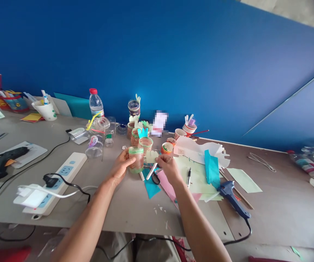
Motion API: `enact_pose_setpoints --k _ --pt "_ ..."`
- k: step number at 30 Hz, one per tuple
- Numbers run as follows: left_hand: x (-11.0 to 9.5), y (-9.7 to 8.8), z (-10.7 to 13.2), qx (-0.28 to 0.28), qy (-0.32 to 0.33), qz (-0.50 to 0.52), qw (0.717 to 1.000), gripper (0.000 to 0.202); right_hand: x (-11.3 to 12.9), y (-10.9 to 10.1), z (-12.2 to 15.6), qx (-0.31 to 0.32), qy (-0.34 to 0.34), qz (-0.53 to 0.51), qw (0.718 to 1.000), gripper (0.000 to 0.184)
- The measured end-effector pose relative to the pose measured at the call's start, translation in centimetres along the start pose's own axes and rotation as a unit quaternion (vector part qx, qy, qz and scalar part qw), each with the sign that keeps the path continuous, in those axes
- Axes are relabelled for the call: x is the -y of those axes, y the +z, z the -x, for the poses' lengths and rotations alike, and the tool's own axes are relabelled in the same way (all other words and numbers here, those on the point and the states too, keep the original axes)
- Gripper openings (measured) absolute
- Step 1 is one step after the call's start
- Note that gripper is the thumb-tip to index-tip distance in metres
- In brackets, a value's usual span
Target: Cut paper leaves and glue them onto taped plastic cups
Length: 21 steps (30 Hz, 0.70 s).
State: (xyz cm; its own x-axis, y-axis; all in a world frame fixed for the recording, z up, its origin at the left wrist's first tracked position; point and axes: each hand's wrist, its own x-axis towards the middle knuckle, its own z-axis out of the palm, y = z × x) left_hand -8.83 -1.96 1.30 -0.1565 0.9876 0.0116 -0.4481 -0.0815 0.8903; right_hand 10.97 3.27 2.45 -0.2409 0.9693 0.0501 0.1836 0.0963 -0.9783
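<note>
My left hand [122, 164] is wrapped round a small clear jar with a green rim [136, 159], holding it upright on the grey table [135, 203]. My right hand [167, 164] pinches a pale cream paper cut-out [151, 156] right beside the jar. Under my hands lie scissors [153, 174] on teal [150, 186] and pink paper [166, 185]. Behind the jar stand several decorated jars [145, 144] with paper shapes on top.
A blue glue gun [231, 196] lies right of my arm, its cord running off the front edge. A white power strip [51, 182] and a black glue gun [1, 162] lie left. A water bottle [96, 103], cups and paper sheets [197, 174] crowd the back by the blue wall.
</note>
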Motion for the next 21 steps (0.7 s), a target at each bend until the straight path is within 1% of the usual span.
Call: enact_pose_setpoints --k 1,3,4,6,8,13,19,21 --pt "-0.1 0.1 0.0 -0.002 -0.003 -0.005 1.0 0.053 0.1 -0.3 -0.1 0.005 -0.007 -0.087 0.996 0.026" --pt "-0.1 0.2 0.1 -0.013 -0.008 -0.018 1.0 0.052 0.5 -0.8 -0.1 0.017 -0.013 -0.221 0.975 0.026" --pt "-0.1 0.3 0.1 -0.015 -0.012 -0.024 1.0 0.053 0.7 -0.8 0.0 0.02 -0.014 -0.266 0.964 0.026" --pt "-0.1 0.5 0.1 -0.01 -0.02 -0.029 0.999 0.055 1.0 -0.5 0.3 0.02 -0.013 -0.318 0.948 0.026" --pt "0.1 0.6 0.2 -0.003 -0.024 -0.028 0.999 0.058 1.2 0.2 0.6 0.012 -0.014 -0.335 0.942 0.027" --pt "0.5 0.8 0.4 0.027 -0.034 -0.029 0.999 0.06 0.5 2.2 1.2 -0.018 -0.033 -0.306 0.951 0.026" --pt "0.4 1.1 0.6 0.062 -0.026 -0.038 0.997 0.057 -0.5 2.5 1.0 -0.018 -0.063 -0.299 0.952 0.025" --pt "0.3 1.2 0.7 0.06 -0.029 -0.043 0.997 0.058 -0.4 2.5 0.9 -0.023 -0.067 -0.292 0.954 0.026"
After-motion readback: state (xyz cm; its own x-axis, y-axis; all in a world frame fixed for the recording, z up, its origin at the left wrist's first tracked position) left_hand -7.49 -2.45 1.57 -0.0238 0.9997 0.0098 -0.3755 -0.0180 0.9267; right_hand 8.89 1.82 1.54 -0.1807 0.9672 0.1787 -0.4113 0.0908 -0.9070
